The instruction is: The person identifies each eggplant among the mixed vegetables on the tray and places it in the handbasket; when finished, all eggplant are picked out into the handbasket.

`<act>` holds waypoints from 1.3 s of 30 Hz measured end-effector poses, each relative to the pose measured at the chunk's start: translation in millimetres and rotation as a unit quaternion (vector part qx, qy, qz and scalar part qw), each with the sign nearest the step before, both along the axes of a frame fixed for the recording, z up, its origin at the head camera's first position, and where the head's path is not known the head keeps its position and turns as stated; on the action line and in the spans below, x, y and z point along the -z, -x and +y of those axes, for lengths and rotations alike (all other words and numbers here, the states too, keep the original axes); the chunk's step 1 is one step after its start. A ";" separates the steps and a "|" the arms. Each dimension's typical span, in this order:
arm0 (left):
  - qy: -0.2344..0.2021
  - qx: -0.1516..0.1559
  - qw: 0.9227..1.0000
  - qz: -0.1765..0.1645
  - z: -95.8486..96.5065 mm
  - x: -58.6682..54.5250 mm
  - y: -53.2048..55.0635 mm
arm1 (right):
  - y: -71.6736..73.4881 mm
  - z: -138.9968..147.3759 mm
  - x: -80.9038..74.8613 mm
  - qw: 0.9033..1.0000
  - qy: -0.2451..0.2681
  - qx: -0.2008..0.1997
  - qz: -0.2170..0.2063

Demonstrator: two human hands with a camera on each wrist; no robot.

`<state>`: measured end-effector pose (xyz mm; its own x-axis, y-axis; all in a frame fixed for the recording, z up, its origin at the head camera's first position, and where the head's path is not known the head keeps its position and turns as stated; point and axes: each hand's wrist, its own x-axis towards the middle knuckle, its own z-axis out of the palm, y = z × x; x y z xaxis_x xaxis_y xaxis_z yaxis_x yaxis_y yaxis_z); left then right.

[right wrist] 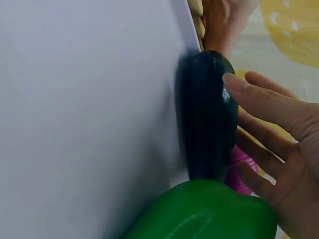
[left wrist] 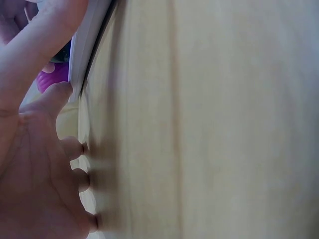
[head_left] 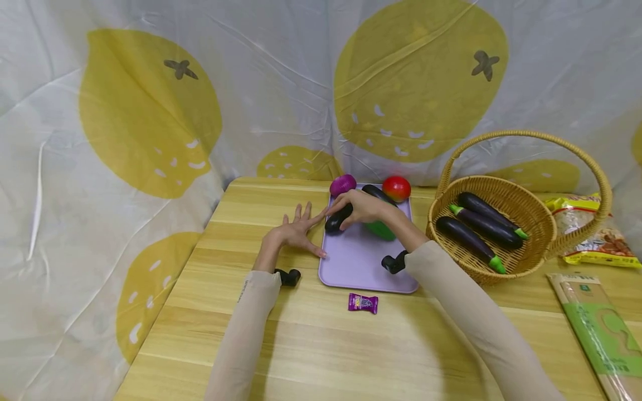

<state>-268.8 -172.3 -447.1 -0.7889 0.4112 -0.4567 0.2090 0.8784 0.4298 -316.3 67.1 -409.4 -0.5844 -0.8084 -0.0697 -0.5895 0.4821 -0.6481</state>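
A lilac tray [head_left: 351, 270] lies on the wooden table. My right hand [head_left: 367, 205] grips a dark eggplant [head_left: 337, 221] at the tray's left side; in the right wrist view the thumb rests on the eggplant [right wrist: 207, 119], fingers on its far side. My left hand [head_left: 297, 233] has spread fingers, with the thumb and index finger at the tray's left rim. A green pepper [head_left: 381, 230] sits partly hidden under my right wrist. Behind it lie another dark eggplant [head_left: 377, 192], a purple onion [head_left: 343, 185] and a round red fruit or vegetable [head_left: 397, 189].
Right of the tray stands a wicker basket [head_left: 544, 239] holding several eggplants [head_left: 466, 242]. A small purple wrapped sweet [head_left: 363, 303] lies before the tray. Further right are a yellow food bag [head_left: 597, 231] and a green-and-brown packet [head_left: 602, 328]. A lemon-print cloth [head_left: 281, 83] hangs behind.
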 end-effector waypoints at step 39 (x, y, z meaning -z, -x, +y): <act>-0.018 -0.014 1.000 -0.011 -0.2 0.5 -1.1 | -35.4 18.8 -45.4 0.986 0.156 0.036 0.047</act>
